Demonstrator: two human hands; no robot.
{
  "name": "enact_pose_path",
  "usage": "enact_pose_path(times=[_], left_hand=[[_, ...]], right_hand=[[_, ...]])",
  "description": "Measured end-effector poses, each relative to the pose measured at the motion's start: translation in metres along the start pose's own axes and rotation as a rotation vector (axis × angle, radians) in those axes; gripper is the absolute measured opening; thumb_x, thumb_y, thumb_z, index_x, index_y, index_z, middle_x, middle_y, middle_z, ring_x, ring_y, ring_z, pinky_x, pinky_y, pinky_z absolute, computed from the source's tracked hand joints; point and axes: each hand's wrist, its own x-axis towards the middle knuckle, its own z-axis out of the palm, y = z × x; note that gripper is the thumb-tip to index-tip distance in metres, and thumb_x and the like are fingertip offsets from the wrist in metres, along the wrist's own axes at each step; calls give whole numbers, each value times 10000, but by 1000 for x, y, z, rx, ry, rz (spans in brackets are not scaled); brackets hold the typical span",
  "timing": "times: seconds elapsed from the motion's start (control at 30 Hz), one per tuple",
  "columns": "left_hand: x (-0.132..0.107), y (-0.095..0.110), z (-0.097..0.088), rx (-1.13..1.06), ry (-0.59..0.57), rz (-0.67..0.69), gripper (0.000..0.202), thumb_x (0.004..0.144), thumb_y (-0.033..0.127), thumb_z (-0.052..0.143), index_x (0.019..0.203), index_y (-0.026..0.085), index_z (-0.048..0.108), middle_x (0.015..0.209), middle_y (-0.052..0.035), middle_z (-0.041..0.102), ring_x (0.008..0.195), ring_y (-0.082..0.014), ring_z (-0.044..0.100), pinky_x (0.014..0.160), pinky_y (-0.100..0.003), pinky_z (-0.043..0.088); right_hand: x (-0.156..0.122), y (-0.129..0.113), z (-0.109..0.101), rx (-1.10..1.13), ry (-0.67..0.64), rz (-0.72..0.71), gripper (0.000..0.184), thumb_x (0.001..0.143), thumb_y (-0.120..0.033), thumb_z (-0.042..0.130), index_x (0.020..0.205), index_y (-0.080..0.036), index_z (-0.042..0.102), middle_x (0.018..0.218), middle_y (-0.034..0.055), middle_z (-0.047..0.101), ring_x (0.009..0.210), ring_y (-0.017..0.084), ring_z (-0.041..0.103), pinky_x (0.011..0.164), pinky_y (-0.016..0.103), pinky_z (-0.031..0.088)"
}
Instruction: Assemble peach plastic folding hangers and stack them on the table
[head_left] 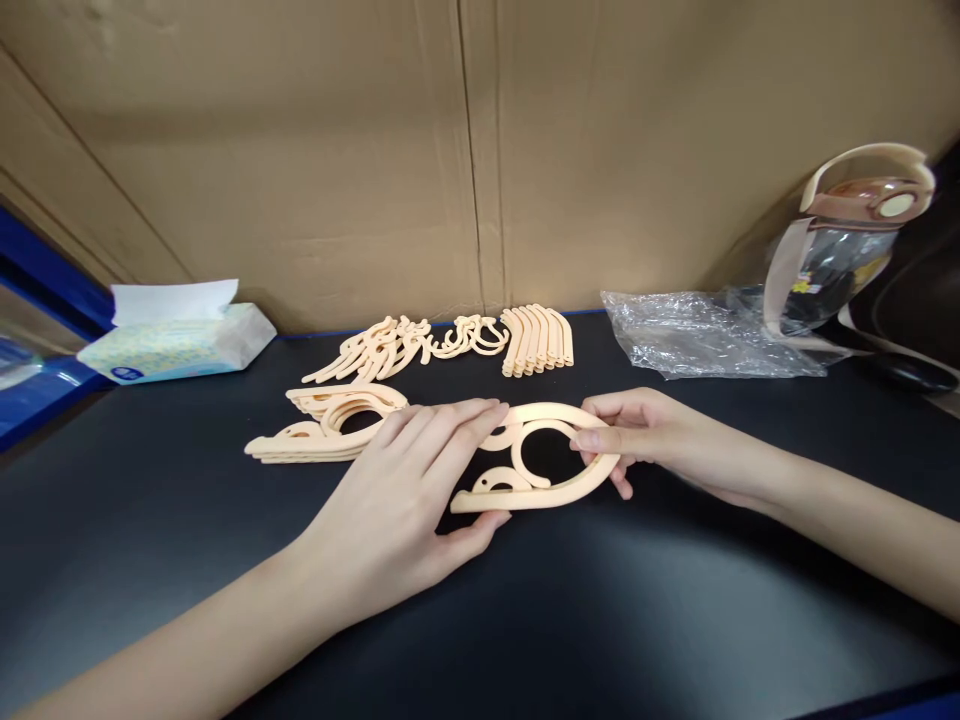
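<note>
A cream plastic folding hanger (577, 492), folded into a rounded loop, is held just above the black table between both hands. My right hand (637, 440) pinches its curved right end, thumb on top and fingers behind. My left hand (420, 490) closes over its left end, fingers across the upper arm and thumb at the lower one; the fingers hide part of it. Beside the left hand lies a stack of similar folded hangers (300, 442), partly covered by that hand.
Behind are a pile of loose curved hanger arms (375, 350), small hooks (472, 336) and a row of bent arms (536, 340). Tissue pack (180, 340) stands left. Clear plastic bag (697, 335) and strapped bottle (847, 250) are right; a cardboard wall (337, 160) closes the back.
</note>
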Motion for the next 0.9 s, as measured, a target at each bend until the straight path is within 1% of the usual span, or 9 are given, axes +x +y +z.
enact_pose_path(times=[0.1, 0.27, 0.4, 0.53, 0.6, 0.73, 0.9], left_hand=[[-5, -2, 1, -27, -3, -14, 572, 866, 288, 615, 1380, 151, 404, 1337, -104, 560, 1162, -251, 535, 997, -339, 345], [-7, -4, 4, -65, -13, -29, 589, 849, 275, 632, 1380, 155, 408, 1350, -94, 551, 1180, -243, 526, 1003, -338, 352], [-9, -3, 7, -95, -20, -40, 592, 844, 269, 646, 1377, 156, 413, 1351, -88, 546, 1188, -233, 528, 1008, -325, 365], [-13, -4, 10, -116, -2, -52, 616, 857, 343, 673, 1382, 153, 413, 1349, -87, 547, 1187, -224, 534, 1019, -305, 367], [-14, -3, 10, -118, 12, -41, 620, 864, 373, 674, 1381, 150, 415, 1345, -87, 549, 1183, -221, 536, 1016, -299, 374], [-16, 0, 8, -112, 11, -21, 570, 907, 356, 628, 1388, 135, 417, 1341, -91, 552, 1184, -211, 531, 1028, -300, 377], [-17, 5, 6, -91, 8, 7, 543, 940, 330, 562, 1414, 115, 409, 1349, -86, 553, 1217, -200, 511, 1087, -281, 333]], right_hand=[[0, 1, 5, 78, -16, 19, 300, 764, -409, 780, 719, -155, 627, 680, -31, 588, 630, 96, 579, 605, 236, 538], [1, 5, 8, 106, -16, 32, 282, 791, -397, 765, 745, -147, 642, 683, -27, 611, 634, 86, 606, 627, 213, 557], [0, 7, 8, 88, -21, 53, 290, 808, -407, 752, 752, -146, 636, 686, -26, 626, 633, 86, 633, 640, 208, 557], [0, 6, 11, 79, -31, 82, 297, 807, -417, 751, 773, -144, 642, 714, -16, 650, 652, 99, 654, 670, 227, 564], [0, 5, 14, 88, -40, 87, 294, 796, -414, 761, 782, -141, 652, 715, -14, 652, 649, 97, 646, 657, 223, 561], [0, 3, 17, 117, -76, 75, 279, 773, -379, 785, 753, -136, 650, 676, -21, 645, 623, 87, 623, 620, 199, 540], [1, 6, 19, 151, -125, 73, 257, 772, -357, 787, 791, -133, 664, 680, -27, 643, 621, 76, 609, 613, 190, 526]])
